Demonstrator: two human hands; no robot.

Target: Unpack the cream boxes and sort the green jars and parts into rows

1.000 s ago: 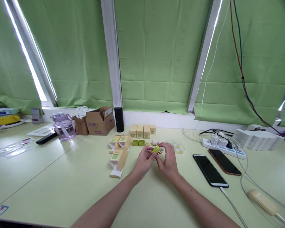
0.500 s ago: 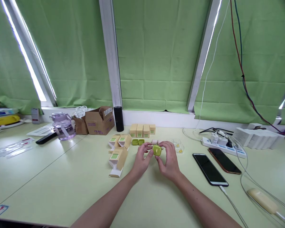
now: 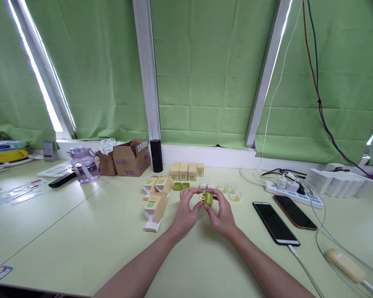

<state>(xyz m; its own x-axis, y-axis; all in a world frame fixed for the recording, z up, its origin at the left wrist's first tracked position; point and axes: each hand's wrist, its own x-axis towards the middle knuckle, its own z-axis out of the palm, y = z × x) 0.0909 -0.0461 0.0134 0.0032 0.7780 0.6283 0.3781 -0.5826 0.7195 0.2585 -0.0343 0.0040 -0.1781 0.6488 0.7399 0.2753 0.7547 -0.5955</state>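
A small green case (image 3: 208, 199) is pinched between the fingertips of both hands just above the pale green table (image 3: 81, 231). My left hand (image 3: 186, 210) grips its left side. On its right side my right hand (image 3: 222, 212) curls round it. Just behind the hands lie two more green cases (image 3: 181, 186), small pinkish pieces (image 3: 206, 186) and clear plastic trays with yellow bits (image 3: 233, 192). A row of small tan boxes (image 3: 187, 171) stands further back. Opened tan boxes with green labels (image 3: 155, 198) lie to the left.
Two phones (image 3: 286, 217) lie to the right, one on a cable, beside a power strip (image 3: 294, 190) and white boxes (image 3: 342, 182). At the back left are a brown carton (image 3: 131, 157), a black cylinder (image 3: 156, 155) and a purple water jug (image 3: 83, 165).
Both hands have turned the green case between their fingers; it was tilted edge-on and now shows its rounded face. The hands stayed in about the same place.
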